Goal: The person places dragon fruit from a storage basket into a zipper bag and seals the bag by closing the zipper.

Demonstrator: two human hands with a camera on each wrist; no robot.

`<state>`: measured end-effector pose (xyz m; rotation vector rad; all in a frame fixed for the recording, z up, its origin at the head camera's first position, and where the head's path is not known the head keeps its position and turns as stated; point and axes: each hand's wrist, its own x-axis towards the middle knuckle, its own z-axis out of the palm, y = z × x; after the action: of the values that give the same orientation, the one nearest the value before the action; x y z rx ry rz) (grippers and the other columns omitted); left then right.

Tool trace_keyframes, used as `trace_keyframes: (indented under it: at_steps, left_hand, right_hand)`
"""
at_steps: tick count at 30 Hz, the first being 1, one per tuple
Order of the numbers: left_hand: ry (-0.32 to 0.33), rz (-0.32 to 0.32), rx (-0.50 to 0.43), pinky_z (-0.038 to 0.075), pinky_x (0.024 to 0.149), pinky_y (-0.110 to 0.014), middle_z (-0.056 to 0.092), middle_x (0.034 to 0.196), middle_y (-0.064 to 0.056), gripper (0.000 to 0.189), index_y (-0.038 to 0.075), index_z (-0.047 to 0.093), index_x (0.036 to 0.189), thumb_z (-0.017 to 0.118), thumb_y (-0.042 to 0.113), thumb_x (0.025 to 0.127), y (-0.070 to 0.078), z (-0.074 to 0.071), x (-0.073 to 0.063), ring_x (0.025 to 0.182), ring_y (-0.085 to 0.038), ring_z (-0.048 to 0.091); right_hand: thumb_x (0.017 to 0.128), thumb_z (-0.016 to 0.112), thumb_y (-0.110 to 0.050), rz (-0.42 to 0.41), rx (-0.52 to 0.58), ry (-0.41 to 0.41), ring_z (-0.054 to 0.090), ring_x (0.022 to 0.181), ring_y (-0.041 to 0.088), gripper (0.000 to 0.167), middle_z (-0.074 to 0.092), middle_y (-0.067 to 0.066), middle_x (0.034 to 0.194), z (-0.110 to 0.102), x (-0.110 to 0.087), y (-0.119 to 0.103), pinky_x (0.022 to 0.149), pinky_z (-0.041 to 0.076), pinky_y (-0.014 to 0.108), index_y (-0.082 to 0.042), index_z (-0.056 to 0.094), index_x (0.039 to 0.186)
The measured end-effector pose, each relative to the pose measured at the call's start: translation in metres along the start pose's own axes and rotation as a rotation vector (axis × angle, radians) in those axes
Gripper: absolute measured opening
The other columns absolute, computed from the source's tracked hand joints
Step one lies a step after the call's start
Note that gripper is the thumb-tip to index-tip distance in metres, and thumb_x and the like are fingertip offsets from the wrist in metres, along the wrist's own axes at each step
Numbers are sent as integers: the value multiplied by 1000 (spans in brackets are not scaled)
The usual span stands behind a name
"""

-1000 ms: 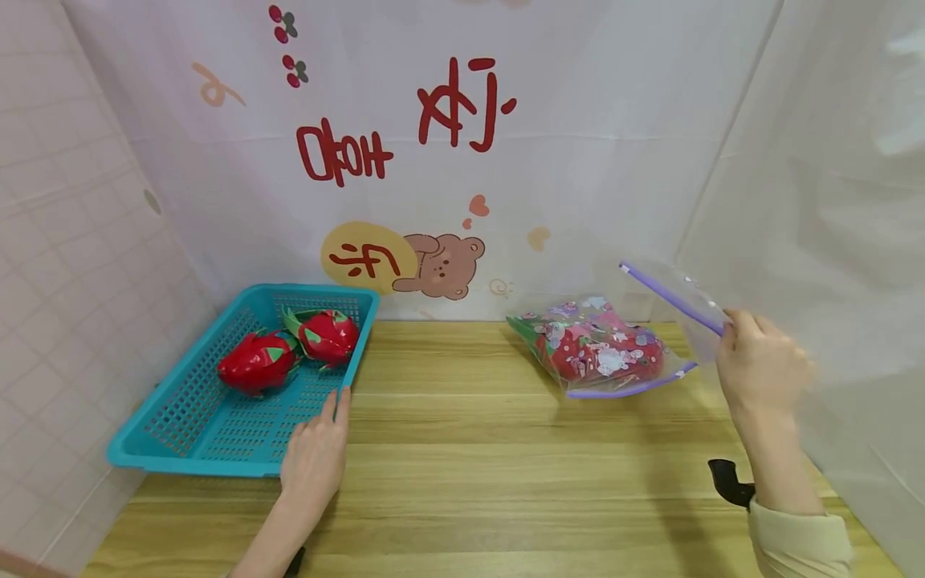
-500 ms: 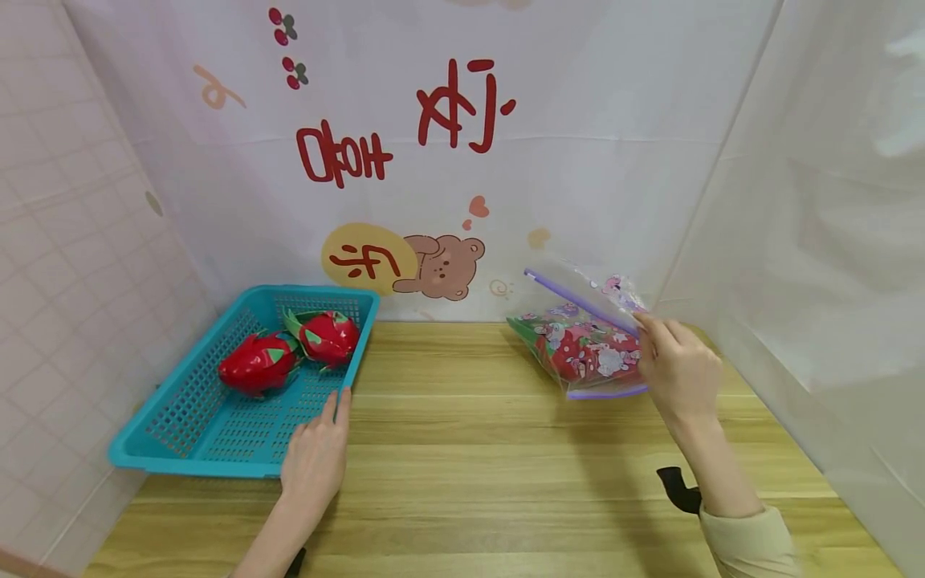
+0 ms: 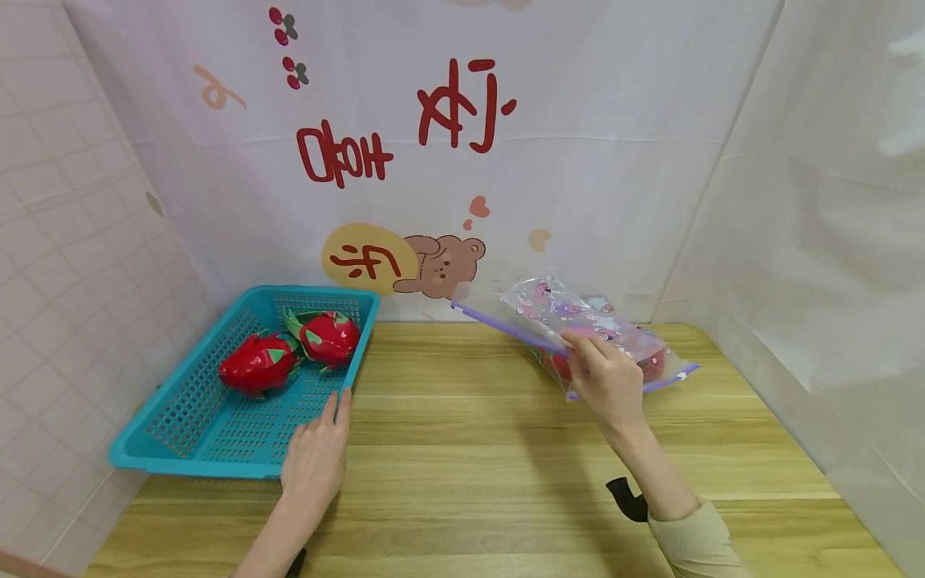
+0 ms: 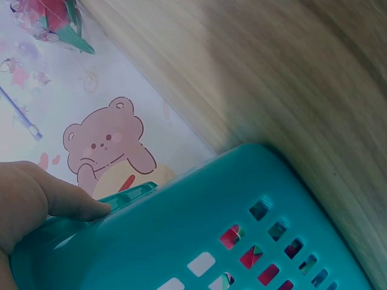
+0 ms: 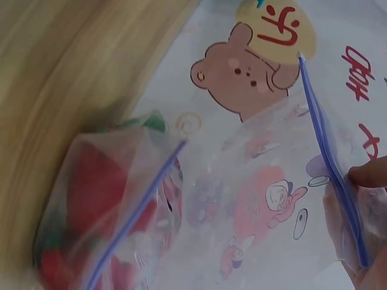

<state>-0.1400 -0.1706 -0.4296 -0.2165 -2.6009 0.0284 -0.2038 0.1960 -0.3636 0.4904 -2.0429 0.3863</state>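
Note:
My left hand [image 3: 314, 453] rests on the near right edge of a turquoise plastic basket [image 3: 195, 464], fingers lying over the rim. In the left wrist view a nearly straight finger [image 4: 78, 202] touches the rim. Two toy dragon fruits, one [image 3: 258, 365] nearer and one [image 3: 328, 339] behind it, lie inside. My right hand [image 3: 610, 385] pinches a clear printed zip bag [image 3: 535, 309] by its purple zip edge [image 5: 329, 154]. It hangs over a second zip bag [image 3: 654, 365], which lies on the table with red fruit [image 5: 97, 193] inside, partly hidden by hand and bag.
A wooden table [image 3: 448, 466] spans the front. White cloth [image 3: 578, 152] with a printed bear [image 3: 441, 265] and red characters rises behind it. Pale sheeting [image 3: 817, 265] borders the right side, and a tile-patterned panel [image 3: 65, 241] borders the left, close to the basket.
My right hand has swept left with the pinched zip bag, from the right of the filled bag to in front of it. The left hand and basket stay put.

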Motion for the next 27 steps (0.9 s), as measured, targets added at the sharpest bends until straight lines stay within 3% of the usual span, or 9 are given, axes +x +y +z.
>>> trace_keyframes:
  at_steps: [5,12,16,20,23,27]
  left_hand:
    - [-4,-2,-3,52,61,-42,59,127,-24,61,-2,49,134,70,-7,77,0,0,0,74,-32,69]
    - [-11,-39,-86,55,67,-49,61,124,-24,58,-2,51,133,68,0,77,-1,-1,3,85,-37,68]
    - [10,-68,-151,54,68,-54,62,122,-23,47,-2,54,129,62,2,83,0,-2,5,93,-41,66]
    - [25,-69,-151,54,71,-56,62,121,-24,45,-1,56,128,61,2,84,1,-2,7,99,-42,64]
    - [50,-58,-131,54,71,-56,63,120,-24,45,0,58,125,65,2,81,2,-2,8,100,-43,63]
    - [71,-43,-131,54,68,-56,63,117,-25,43,1,61,122,66,1,80,4,-3,9,98,-43,63]
  right_hand:
    - [74,73,2,9,33,-27,44,45,10,19,69,8,69,12,-6,-8,40,37,25,-7,73,90]
    - [74,74,2,50,145,-87,31,45,1,22,73,8,77,23,-14,-15,41,27,15,-8,72,94]
    - [75,74,2,95,235,-142,43,48,3,23,74,8,82,26,-18,-17,44,27,13,-8,72,96]
    - [76,73,2,129,315,-203,66,63,15,24,75,8,87,29,-19,-20,49,37,14,-7,72,98]
    - [78,71,3,149,365,-253,68,65,17,22,75,10,89,31,-19,-23,51,42,15,-6,72,98]
    - [81,68,1,122,389,-322,51,52,4,26,75,9,88,36,-20,-25,47,37,15,-8,70,105]
